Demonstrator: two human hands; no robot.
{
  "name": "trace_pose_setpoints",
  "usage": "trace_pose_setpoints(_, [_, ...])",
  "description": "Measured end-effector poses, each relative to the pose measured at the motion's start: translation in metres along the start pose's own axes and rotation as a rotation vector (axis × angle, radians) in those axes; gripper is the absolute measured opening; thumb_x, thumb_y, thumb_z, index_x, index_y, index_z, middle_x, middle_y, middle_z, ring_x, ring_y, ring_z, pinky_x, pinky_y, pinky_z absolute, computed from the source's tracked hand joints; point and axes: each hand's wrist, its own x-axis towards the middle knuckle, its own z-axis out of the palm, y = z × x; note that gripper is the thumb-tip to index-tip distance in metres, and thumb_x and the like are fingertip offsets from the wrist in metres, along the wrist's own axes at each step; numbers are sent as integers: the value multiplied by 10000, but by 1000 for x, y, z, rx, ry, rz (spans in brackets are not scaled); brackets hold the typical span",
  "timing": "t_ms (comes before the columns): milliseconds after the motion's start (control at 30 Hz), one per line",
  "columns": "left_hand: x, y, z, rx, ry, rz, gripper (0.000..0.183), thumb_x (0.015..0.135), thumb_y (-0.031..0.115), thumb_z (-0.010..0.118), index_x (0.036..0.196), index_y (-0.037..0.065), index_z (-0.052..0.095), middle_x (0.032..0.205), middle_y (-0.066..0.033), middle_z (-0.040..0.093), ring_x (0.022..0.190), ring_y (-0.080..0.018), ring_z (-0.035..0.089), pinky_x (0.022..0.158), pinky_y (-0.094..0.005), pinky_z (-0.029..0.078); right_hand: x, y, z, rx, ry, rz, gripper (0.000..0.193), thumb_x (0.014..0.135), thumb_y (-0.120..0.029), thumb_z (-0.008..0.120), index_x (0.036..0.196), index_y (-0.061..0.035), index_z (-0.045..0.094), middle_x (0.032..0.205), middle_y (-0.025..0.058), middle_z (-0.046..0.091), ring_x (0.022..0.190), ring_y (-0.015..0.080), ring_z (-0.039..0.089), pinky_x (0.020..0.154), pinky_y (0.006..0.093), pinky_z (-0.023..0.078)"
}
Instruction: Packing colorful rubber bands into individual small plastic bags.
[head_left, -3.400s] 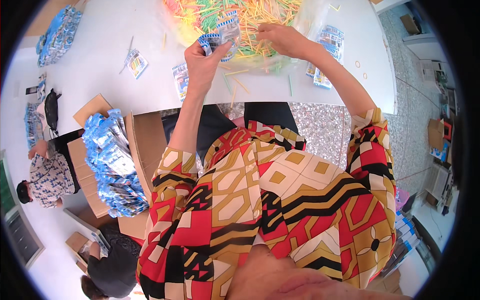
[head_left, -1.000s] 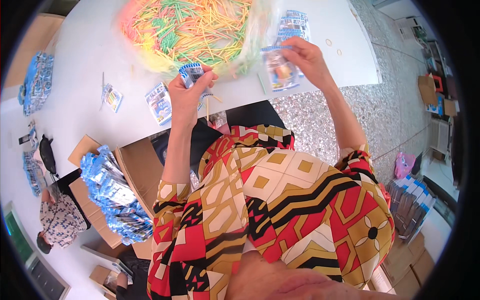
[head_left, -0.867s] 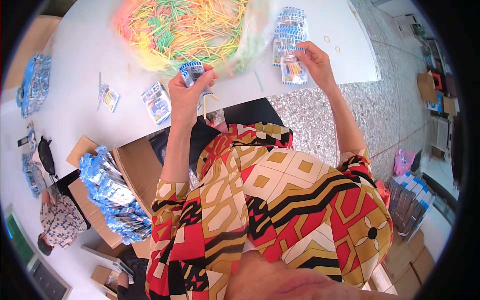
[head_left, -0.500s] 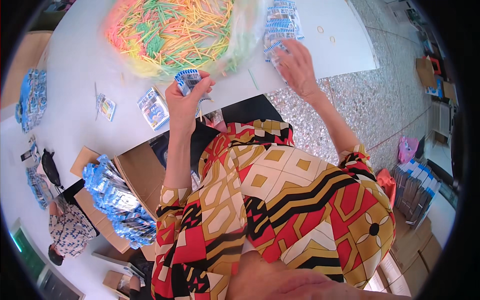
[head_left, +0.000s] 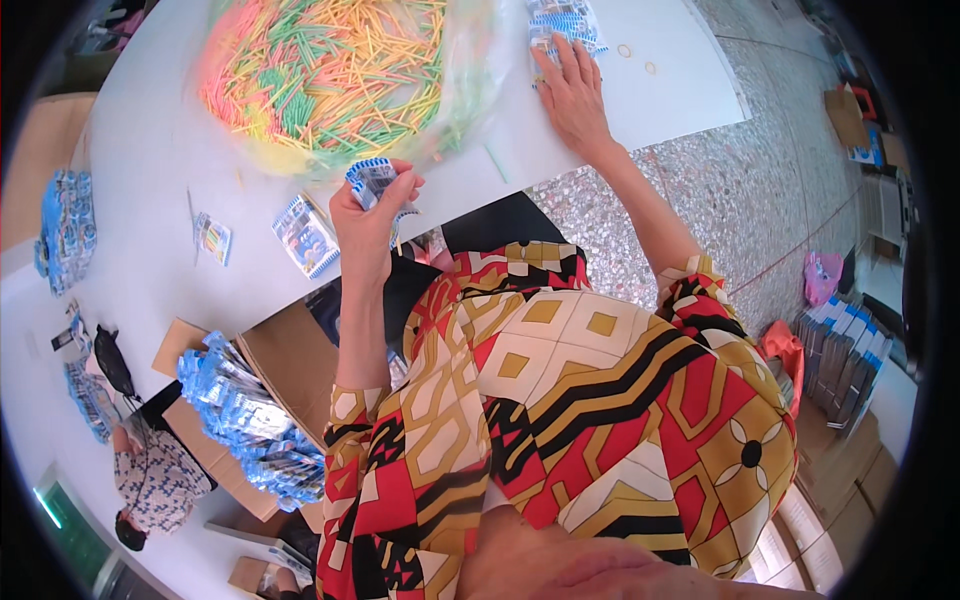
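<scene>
My left hand (head_left: 363,228) is closed around a small blue-and-white printed packet (head_left: 371,177), pinched between thumb and fingers above the table. A thin pale stick end shows below that hand. My right hand (head_left: 575,108) lies with fingers stretched over the near end of a row of matching packets (head_left: 565,22) at the table's far right. A clear plastic bag (head_left: 468,85) full of thin pink, green, yellow and orange sticks (head_left: 330,75) spreads out ahead of my left hand. Left of that hand lie a flat packet (head_left: 307,236) and a smaller one (head_left: 213,239).
Two rubber bands (head_left: 650,68) and a loose green stick (head_left: 497,162) lie on the white table (head_left: 690,75). Below its edge, an open cardboard box (head_left: 290,355) sits beside heaped blue packets (head_left: 250,420). More bundles (head_left: 68,230) lie far left. Another person (head_left: 165,480) is at lower left.
My right hand has moved slightly away from me and come down on the packet row, its fingers more settled. The left hand still holds its packet. The whole view has shifted a little.
</scene>
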Motion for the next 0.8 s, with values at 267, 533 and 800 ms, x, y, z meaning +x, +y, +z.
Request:
trace_pose_setpoints(267, [-4, 2, -3, 14, 26, 18, 169, 793, 88, 661, 921, -13, 621, 783, -81, 648, 707, -118, 602, 665, -237, 476, 22, 25, -10, 180, 168, 53, 503, 814, -211, 588, 1281, -124, 421, 1329, 157, 373, 1232, 360, 324, 1007, 442, 274])
trace_pose_setpoints(533, [-5, 2, 1, -8, -2, 30, 159, 796, 80, 656, 923, -10, 623, 785, -76, 650, 708, -116, 604, 666, -236, 480, 38, 63, -34, 188, -78, -68, 318, 730, -209, 676, 1024, -137, 577, 1251, 144, 459, 1181, 342, 392, 955, 454, 334])
trace_pose_setpoints(800, [-8, 0, -3, -14, 27, 49, 158, 798, 79, 656, 926, -8, 623, 790, -80, 654, 716, -123, 617, 658, -236, 480, 56, 19, -102, 404, -21, -87, 83, 780, -42, 635, 845, -66, 590, 1168, 64, 549, 1099, 227, 502, 850, 317, 447])
